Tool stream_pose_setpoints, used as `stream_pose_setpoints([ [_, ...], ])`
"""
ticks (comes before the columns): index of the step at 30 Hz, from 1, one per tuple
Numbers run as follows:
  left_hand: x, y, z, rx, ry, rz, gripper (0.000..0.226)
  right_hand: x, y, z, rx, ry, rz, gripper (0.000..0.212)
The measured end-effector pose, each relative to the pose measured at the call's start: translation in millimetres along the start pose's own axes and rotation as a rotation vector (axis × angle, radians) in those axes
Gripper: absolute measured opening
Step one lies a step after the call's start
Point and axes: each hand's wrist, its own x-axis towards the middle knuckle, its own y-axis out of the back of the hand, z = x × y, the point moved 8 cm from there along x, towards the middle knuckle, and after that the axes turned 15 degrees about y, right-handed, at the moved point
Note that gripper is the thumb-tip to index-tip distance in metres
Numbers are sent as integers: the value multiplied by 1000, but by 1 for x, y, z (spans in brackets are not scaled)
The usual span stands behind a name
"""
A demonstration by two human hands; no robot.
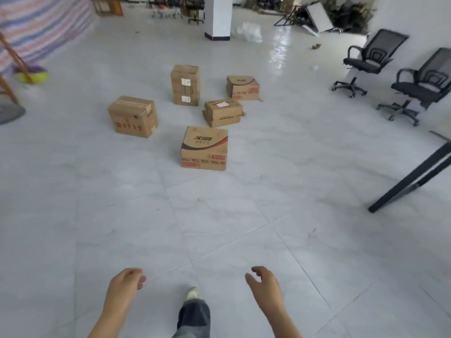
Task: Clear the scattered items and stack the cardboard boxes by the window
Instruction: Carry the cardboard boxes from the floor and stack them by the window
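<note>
Cut off or unclear

The striped tarp (36, 23) runs off the upper left corner, and the wooden frame (17, 59) below it is cut by the left edge. The far-right office chair (424, 86) and the black table leg (410, 177) are clipped at the right edge. The junk pile (341, 13) at the top right is too blurred to sort out. The red print on the leftmost box (133, 117) is unreadable.

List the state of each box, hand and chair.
Nearest box: closed, on floor, unstacked.
Left box: closed, taped, on floor.
Tall box: upright, closed.
Middle box: closed, sides buckled.
Far box: closed, on floor.
Left hand: empty, loosely curled.
Right hand: empty, loosely curled.
Left chair: upright, unoccupied.
Right chair: upright, unoccupied.
</note>
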Motion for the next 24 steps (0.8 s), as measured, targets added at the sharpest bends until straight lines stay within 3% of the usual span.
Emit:
stream_pose_setpoints([
  [4, 49, -16, 74, -42, 16, -21, 12, 75, 12, -35, -43, 4, 22, 35],
  [9, 84, -54, 177, 21, -96, -93, 14, 153, 27, -85, 11, 17, 135, 33],
  [18, 108, -118, 197, 102, 6, -232, 21, 231, -11, -96, -64, -13, 6, 34],
  [24, 153, -127, 267, 37, -18, -112, 22, 331, -9, -121, -36, 41, -37, 35],
])
